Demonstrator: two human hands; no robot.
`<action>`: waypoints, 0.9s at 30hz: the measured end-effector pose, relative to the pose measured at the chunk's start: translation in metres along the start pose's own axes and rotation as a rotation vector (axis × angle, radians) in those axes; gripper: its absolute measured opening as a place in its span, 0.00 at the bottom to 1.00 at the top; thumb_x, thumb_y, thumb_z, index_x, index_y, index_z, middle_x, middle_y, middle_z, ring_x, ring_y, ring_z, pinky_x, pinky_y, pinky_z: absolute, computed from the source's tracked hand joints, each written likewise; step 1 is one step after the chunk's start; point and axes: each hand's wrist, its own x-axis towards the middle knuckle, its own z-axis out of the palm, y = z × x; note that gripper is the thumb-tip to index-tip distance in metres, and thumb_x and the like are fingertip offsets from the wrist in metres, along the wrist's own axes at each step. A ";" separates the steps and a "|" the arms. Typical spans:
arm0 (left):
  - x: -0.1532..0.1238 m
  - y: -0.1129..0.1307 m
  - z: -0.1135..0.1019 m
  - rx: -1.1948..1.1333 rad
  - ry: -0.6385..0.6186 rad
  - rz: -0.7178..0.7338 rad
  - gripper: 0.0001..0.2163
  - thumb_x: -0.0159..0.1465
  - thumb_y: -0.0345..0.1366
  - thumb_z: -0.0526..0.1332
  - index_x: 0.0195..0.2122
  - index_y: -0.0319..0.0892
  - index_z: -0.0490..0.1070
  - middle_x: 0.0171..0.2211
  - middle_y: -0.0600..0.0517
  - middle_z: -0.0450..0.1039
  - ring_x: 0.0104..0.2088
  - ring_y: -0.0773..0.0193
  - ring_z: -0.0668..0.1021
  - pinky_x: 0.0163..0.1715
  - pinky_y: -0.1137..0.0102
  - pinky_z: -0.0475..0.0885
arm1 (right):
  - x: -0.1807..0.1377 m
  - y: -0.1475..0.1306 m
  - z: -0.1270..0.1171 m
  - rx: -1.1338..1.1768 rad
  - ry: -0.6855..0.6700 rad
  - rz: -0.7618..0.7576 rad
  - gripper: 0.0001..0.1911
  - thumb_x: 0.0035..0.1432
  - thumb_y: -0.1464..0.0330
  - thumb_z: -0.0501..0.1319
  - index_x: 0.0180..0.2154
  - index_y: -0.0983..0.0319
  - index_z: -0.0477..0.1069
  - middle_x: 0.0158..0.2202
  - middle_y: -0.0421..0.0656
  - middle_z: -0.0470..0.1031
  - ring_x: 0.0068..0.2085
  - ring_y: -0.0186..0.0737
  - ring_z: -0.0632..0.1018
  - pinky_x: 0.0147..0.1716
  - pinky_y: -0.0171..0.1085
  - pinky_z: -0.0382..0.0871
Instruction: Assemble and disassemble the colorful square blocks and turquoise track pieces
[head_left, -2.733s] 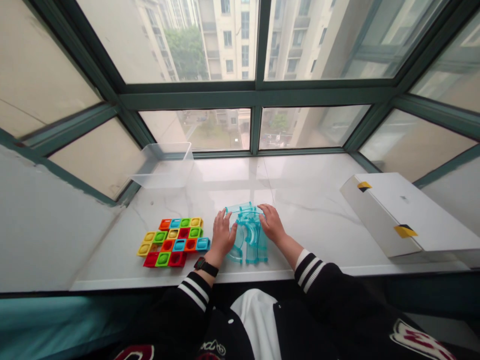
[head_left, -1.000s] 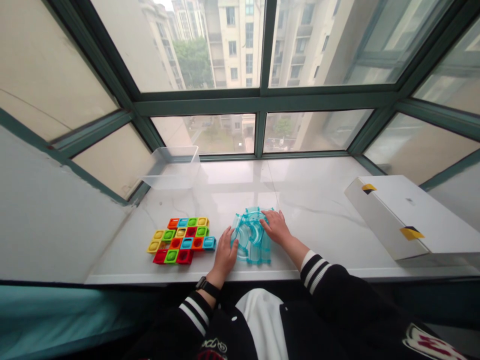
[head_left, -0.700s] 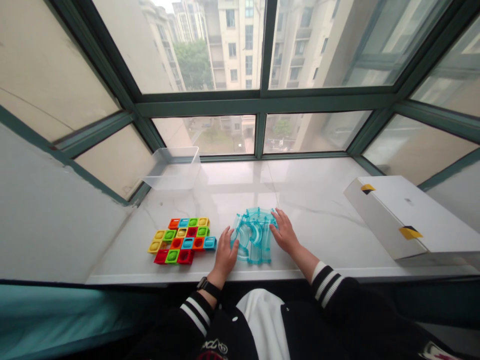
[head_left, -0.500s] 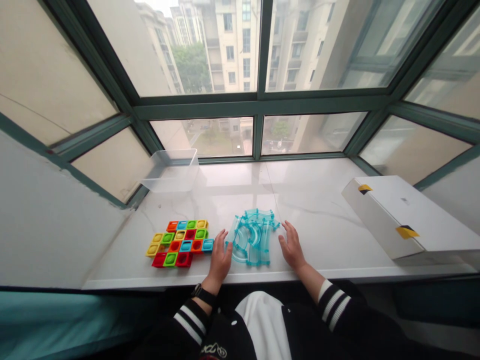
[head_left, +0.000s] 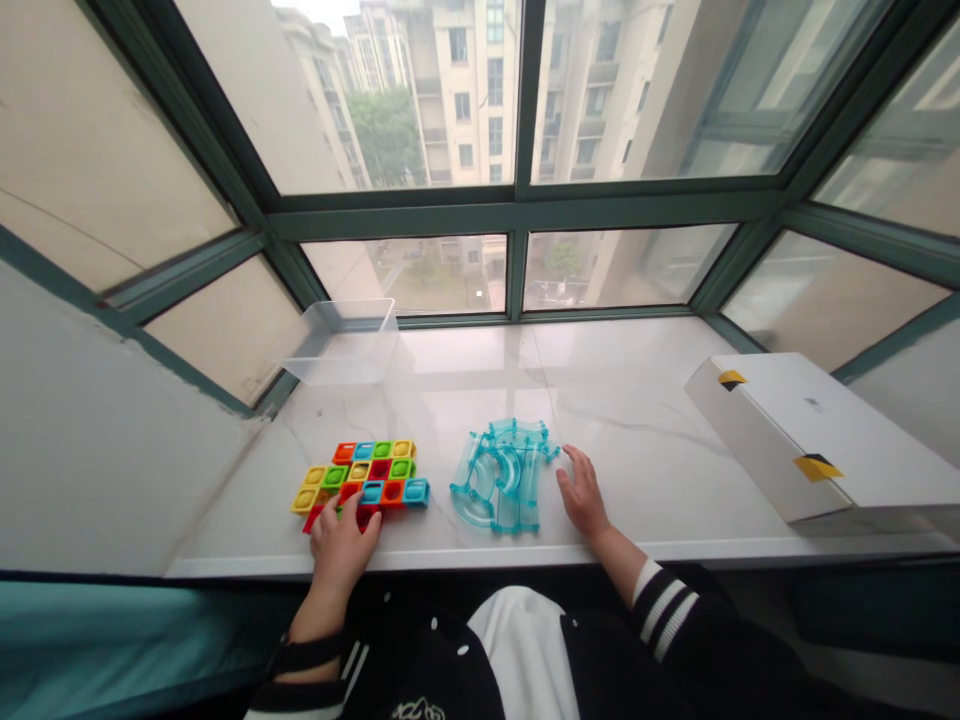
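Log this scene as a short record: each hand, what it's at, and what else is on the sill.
left hand: on the near edge of the multicoloured tile block
right hand: open, just beside the translucent blue track pieces
also on sill: clear plastic tub; white box with yellow tape
surface: white marble windowsill
behind: green-framed windows

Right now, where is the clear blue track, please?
In the head view, the clear blue track lies on the marble sill, just left of the right hand and right of the colored tiles.
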 end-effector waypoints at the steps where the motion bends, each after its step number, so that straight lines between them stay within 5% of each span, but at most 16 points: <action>1: -0.001 -0.006 0.003 -0.003 -0.001 0.025 0.24 0.67 0.46 0.61 0.62 0.43 0.73 0.66 0.36 0.62 0.66 0.35 0.65 0.65 0.41 0.64 | 0.000 -0.001 0.000 -0.007 -0.006 0.004 0.25 0.75 0.58 0.51 0.67 0.58 0.62 0.65 0.54 0.70 0.67 0.55 0.70 0.68 0.62 0.64; 12: 0.013 -0.010 0.007 -0.113 0.130 0.238 0.19 0.68 0.44 0.60 0.56 0.43 0.75 0.62 0.37 0.68 0.66 0.41 0.68 0.68 0.44 0.63 | 0.001 -0.002 -0.001 -0.006 -0.049 0.039 0.25 0.74 0.55 0.51 0.66 0.58 0.65 0.61 0.54 0.73 0.64 0.56 0.72 0.66 0.62 0.66; 17: -0.006 0.037 0.003 -0.362 0.223 0.428 0.16 0.72 0.43 0.59 0.57 0.46 0.73 0.60 0.41 0.71 0.62 0.47 0.73 0.66 0.49 0.68 | 0.001 0.001 0.000 -0.007 -0.049 0.022 0.24 0.74 0.55 0.51 0.64 0.59 0.67 0.60 0.53 0.74 0.62 0.56 0.73 0.65 0.60 0.67; 23: -0.034 0.113 0.033 -0.544 0.030 0.624 0.19 0.74 0.41 0.57 0.64 0.47 0.66 0.64 0.41 0.69 0.66 0.48 0.72 0.67 0.48 0.68 | 0.002 -0.004 -0.002 -0.002 -0.068 0.023 0.22 0.75 0.56 0.51 0.62 0.58 0.69 0.60 0.52 0.75 0.62 0.53 0.73 0.66 0.58 0.67; 27: -0.049 0.135 0.061 -0.475 -0.058 0.703 0.26 0.72 0.46 0.60 0.70 0.48 0.61 0.71 0.39 0.61 0.74 0.42 0.61 0.72 0.39 0.56 | 0.002 -0.007 -0.005 -0.027 -0.025 0.026 0.23 0.75 0.57 0.50 0.63 0.59 0.67 0.60 0.53 0.74 0.63 0.52 0.73 0.66 0.56 0.67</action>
